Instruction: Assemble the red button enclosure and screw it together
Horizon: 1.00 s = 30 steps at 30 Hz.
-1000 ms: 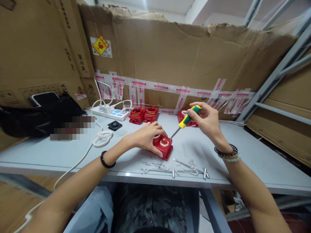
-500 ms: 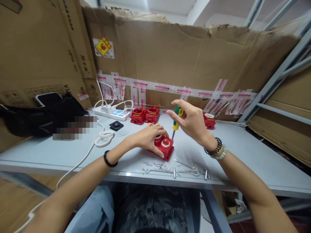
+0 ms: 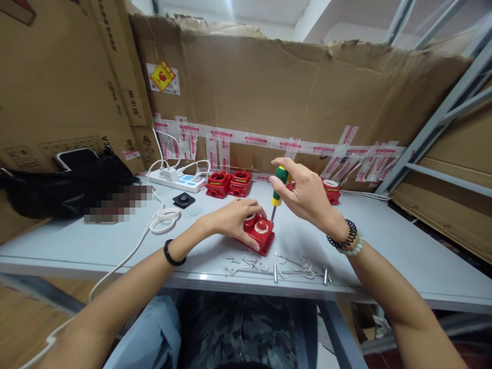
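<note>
A red button box (image 3: 260, 235) with a red round button on top lies on the grey table (image 3: 384, 246) in front of me. My left hand (image 3: 232, 218) rests on its left side and holds it down. My right hand (image 3: 305, 197) grips a green and yellow screwdriver (image 3: 279, 185) nearly upright, its tip at the box's far right corner. Several small screws (image 3: 246, 260) and metal clips (image 3: 303, 266) lie just in front of the box near the table's edge.
Two red boxes (image 3: 228, 183) and a third red box (image 3: 331, 190) stand at the back by the cardboard wall. A white power strip (image 3: 177, 180), a coiled white cable (image 3: 163, 218), a black square part (image 3: 183, 199) and a black bag (image 3: 65, 184) lie to the left.
My right hand has swung the screwdriver from a slant to nearly upright and brought it left, over the box's far right corner. My left hand has stayed on the box.
</note>
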Tool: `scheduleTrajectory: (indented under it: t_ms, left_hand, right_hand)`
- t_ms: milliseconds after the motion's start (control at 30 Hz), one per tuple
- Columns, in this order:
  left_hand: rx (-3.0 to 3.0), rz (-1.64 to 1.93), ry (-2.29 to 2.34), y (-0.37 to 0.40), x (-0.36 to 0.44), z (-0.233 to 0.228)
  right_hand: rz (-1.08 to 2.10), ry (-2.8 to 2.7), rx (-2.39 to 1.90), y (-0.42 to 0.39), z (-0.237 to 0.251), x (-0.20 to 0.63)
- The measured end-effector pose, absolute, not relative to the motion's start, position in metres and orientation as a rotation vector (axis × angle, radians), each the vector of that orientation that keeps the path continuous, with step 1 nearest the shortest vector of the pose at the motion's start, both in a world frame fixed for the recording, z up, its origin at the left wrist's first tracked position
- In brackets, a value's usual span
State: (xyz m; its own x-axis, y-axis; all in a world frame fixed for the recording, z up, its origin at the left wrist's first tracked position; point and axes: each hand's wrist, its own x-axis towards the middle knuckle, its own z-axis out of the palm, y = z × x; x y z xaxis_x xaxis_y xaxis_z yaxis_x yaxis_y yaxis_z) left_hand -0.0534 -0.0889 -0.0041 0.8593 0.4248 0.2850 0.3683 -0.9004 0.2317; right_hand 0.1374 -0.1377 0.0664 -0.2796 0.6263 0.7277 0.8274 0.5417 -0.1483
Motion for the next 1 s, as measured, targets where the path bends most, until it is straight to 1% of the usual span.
scheduleTrajectory:
  t_ms: [100, 133, 167, 267, 333, 500, 567, 633, 700, 867, 933, 1000]
  left_hand:
    - [2.862, 0.479, 0.635, -0.089, -0.054, -0.003]
    - [2.861, 0.475, 0.638, -0.089, -0.054, -0.003]
    - [2.862, 0.474, 0.639, -0.089, -0.055, -0.004]
    - [2.845, 0.525, 0.653, -0.09, -0.056, -0.003]
    - [2.763, 0.677, 0.676, -0.091, -0.053, 0.0]
    - [2.472, 1.299, 0.606, -0.101, -0.025, 0.019]
    - [2.403, 1.447, 0.608, -0.103, -0.011, 0.027]
    - [2.32, 1.52, 0.648, -0.102, -0.002, 0.031]
    - [2.246, 1.535, 0.651, -0.099, 0.001, 0.033]
    - [2.139, 1.347, 0.472, -0.088, -0.006, 0.036]
    - [2.147, 1.274, 0.468, -0.09, -0.008, 0.037]
    - [2.144, 1.301, 0.545, -0.094, -0.007, 0.036]
  right_hand:
    - [-0.05, -2.152, -1.042, -0.138, 0.069, 0.139]
    - [-0.027, -2.154, -1.032, -0.138, 0.07, 0.139]
    - [-0.067, -2.125, -1.053, -0.138, 0.069, 0.139]
    - [-0.322, -1.981, -1.188, -0.137, 0.067, 0.135]
    - [-0.402, -1.969, -1.246, -0.139, 0.066, 0.133]
    - [-0.379, -2.058, -1.241, -0.144, 0.068, 0.133]
    - [-0.376, -2.042, -1.236, -0.145, 0.069, 0.133]
    - [-0.394, -2.008, -1.238, -0.146, 0.071, 0.134]
    - [-0.355, -2.013, -1.2, -0.146, 0.074, 0.137]
    - [-0.007, -2.116, -1.025, -0.15, 0.08, 0.148]
    - [-0.007, -2.093, -1.025, -0.151, 0.082, 0.15]
    - [-0.103, -2.047, -1.039, -0.151, 0.082, 0.147]
